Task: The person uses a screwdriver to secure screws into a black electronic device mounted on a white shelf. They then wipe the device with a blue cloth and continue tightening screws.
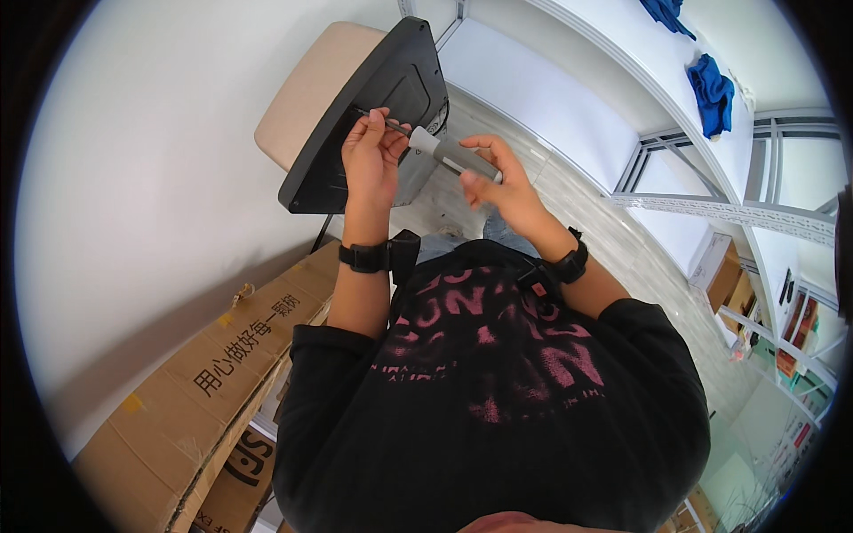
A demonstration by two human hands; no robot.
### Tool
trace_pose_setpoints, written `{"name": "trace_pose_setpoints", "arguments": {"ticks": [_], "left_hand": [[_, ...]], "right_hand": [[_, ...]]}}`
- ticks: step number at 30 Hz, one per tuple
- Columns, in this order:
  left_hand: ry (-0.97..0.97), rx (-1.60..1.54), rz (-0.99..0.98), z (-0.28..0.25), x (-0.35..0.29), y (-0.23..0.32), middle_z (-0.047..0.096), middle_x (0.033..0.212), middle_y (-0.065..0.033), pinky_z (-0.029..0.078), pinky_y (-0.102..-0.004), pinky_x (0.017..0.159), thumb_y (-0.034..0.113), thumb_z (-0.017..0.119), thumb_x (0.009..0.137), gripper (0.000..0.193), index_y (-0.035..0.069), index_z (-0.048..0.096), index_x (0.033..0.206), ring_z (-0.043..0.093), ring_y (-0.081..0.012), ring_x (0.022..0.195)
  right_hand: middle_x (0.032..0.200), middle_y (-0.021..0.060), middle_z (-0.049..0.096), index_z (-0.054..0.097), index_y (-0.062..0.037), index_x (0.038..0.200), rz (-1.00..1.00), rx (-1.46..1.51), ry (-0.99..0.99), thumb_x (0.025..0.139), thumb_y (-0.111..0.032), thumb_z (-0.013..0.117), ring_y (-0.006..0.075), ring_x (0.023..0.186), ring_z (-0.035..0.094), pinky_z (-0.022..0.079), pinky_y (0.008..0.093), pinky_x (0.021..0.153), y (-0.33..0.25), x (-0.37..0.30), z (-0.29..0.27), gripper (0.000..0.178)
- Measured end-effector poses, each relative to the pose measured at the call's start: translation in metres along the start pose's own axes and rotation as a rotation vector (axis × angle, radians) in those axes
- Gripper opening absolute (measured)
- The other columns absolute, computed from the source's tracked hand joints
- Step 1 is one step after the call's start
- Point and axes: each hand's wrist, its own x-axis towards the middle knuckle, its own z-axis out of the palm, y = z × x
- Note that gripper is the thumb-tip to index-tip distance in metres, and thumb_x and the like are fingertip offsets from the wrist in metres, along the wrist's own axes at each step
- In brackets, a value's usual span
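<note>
A grey electric screwdriver (471, 161) with a white collar points up and to the left. Curled around its rear end, my right hand (514, 188) has the thumb and fingers on the grip and is slightly blurred. My left hand (371, 155) pinches the thin dark shaft (396, 127) in front of the collar. The shaft's tip reaches the black underside (391, 89) of a padded seat, which stands tilted on its edge. The seat's beige cushion (306, 84) faces away to the left. Any screw at the tip is too small to make out.
Long cardboard boxes (213, 377) lie along the white wall at the lower left. White metal-framed shelving (542, 80) runs along the far right, with blue cloth (712, 93) on it. Grey wood-look floor (613, 244) shows between the shelving and me.
</note>
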Motion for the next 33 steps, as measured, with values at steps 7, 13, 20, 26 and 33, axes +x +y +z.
{"name": "trace_pose_setpoints", "arguments": {"ticks": [7, 13, 20, 26, 33], "left_hand": [[0.073, -0.016, 0.036, 0.009, -0.004, -0.001, 0.063, 0.078, -0.0048, 0.054, -0.0240, 0.060, 0.021, 0.056, 0.095, 0.019, 0.002, 0.059, 0.099, 0.066, -0.0163, 0.070], [0.047, 0.059, 0.024, 0.001, -0.001, -0.005, 0.064, 0.080, -0.0049, 0.053, -0.0227, 0.057, 0.022, 0.057, 0.095, 0.022, 0.002, 0.059, 0.104, 0.064, -0.0126, 0.068], [0.036, 0.062, 0.006, 0.008, -0.007, 0.003, 0.064, 0.081, -0.0048, 0.052, -0.0222, 0.057, 0.022, 0.058, 0.094, 0.022, 0.002, 0.059, 0.103, 0.063, -0.0117, 0.066], [0.019, 0.048, 0.017, 0.001, -0.001, -0.002, 0.063, 0.081, -0.0045, 0.052, -0.0225, 0.058, 0.019, 0.057, 0.094, 0.022, 0.002, 0.058, 0.107, 0.062, -0.0114, 0.066], [0.006, 0.043, 0.053, -0.004, 0.000, -0.005, 0.064, 0.082, -0.0045, 0.053, -0.0231, 0.061, 0.018, 0.057, 0.094, 0.021, 0.003, 0.058, 0.109, 0.062, -0.0117, 0.069]], "right_hand": [[0.084, 0.0047, 0.054, 0.048, -0.0076, 0.124, 0.039, -0.144, -0.006, 0.089, -0.017, 0.062, 0.0117, 0.066, 0.054, 0.045, 0.0244, 0.059, -0.005, 0.002, 0.000, 0.038], [0.083, 0.0040, 0.053, 0.047, -0.0080, 0.126, -0.204, -0.468, 0.124, 0.088, -0.013, 0.062, 0.0112, 0.057, 0.051, 0.044, 0.0250, 0.056, 0.009, -0.002, 0.004, 0.041], [0.091, 0.0049, 0.053, 0.045, -0.0064, 0.127, 0.273, 0.231, -0.096, 0.089, -0.014, 0.061, 0.0121, 0.063, 0.054, 0.045, 0.0250, 0.056, -0.008, 0.000, -0.005, 0.042], [0.107, 0.0040, 0.047, 0.045, -0.0075, 0.127, -0.201, -0.309, 0.071, 0.092, -0.022, 0.057, 0.0147, 0.084, 0.055, 0.048, 0.0254, 0.062, 0.013, 0.001, 0.003, 0.040], [0.105, 0.0043, 0.051, 0.045, -0.0089, 0.130, 0.442, 0.478, -0.209, 0.093, -0.023, 0.053, 0.0150, 0.085, 0.057, 0.048, 0.0252, 0.060, -0.008, 0.007, -0.013, 0.041]]}}
